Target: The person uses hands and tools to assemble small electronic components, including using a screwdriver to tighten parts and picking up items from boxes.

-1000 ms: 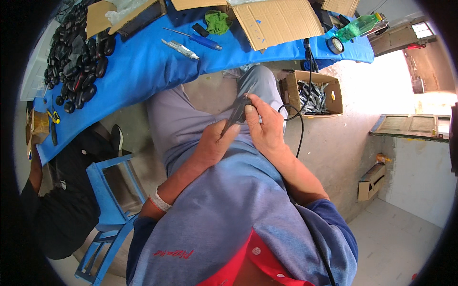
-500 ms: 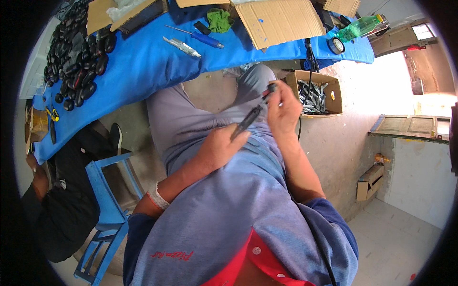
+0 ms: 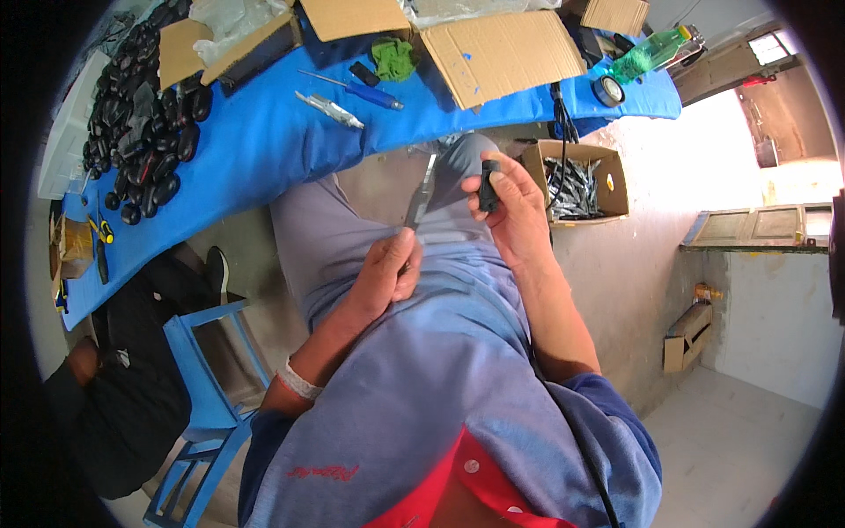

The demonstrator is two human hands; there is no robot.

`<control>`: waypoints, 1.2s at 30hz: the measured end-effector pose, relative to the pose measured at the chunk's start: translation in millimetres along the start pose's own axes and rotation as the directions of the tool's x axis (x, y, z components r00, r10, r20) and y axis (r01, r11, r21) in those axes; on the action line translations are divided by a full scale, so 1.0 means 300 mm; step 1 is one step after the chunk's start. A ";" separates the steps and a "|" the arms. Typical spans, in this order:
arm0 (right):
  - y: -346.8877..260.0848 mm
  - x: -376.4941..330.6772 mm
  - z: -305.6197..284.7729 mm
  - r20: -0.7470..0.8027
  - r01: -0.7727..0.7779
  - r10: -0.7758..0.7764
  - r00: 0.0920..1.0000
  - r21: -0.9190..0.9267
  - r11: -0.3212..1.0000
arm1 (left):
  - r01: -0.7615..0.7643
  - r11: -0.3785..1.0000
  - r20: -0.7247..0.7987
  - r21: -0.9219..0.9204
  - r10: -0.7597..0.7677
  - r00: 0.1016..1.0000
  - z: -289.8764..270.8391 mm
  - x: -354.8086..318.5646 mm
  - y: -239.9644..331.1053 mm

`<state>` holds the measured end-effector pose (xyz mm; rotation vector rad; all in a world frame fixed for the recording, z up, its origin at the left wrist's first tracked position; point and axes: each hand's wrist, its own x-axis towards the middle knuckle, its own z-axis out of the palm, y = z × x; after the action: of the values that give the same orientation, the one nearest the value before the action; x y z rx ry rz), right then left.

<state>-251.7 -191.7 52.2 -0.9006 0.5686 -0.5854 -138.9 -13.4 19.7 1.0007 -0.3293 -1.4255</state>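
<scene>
Slim grey tool (image 3: 421, 202), head view: over the lap (image 3: 334, 229), just short of the near edge of the blue worktop (image 3: 255, 132). Long axis runs away from the body, silvery tip toward that edge, leaning slightly right. Left hand (image 3: 385, 275) wrapped round its lower end; right hand (image 3: 518, 216) pinches a small black piece (image 3: 488, 189) (long axis roughly away from the body too). Blue-handled screwdriver (image 3: 374, 95) lies near the same edge, handle to the right. Writing: red script (image 3: 323, 473) on the shirt (image 3: 396, 387) chest; marks on held things too small to tell.
</scene>
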 end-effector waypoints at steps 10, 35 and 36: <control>0.008 0.109 0.128 0.060 0.018 0.005 0.998 -0.365 0.931 | 0.013 0.892 -0.006 -0.452 -0.017 1.000 -0.109 0.002 0.050; 0.119 0.671 0.388 -0.018 0.024 -0.030 0.999 -0.279 0.960 | -0.229 0.852 -0.225 -0.470 0.135 0.965 -0.263 0.076 0.362; 0.122 0.679 0.389 -0.029 0.009 -0.017 0.999 -0.256 0.967 | -0.221 0.850 -0.226 -0.478 0.124 0.966 -0.266 0.080 0.357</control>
<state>-21.3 -247.8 37.7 -1.1418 0.6772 -0.5463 -5.5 -22.6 43.4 0.6479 0.0930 -1.1535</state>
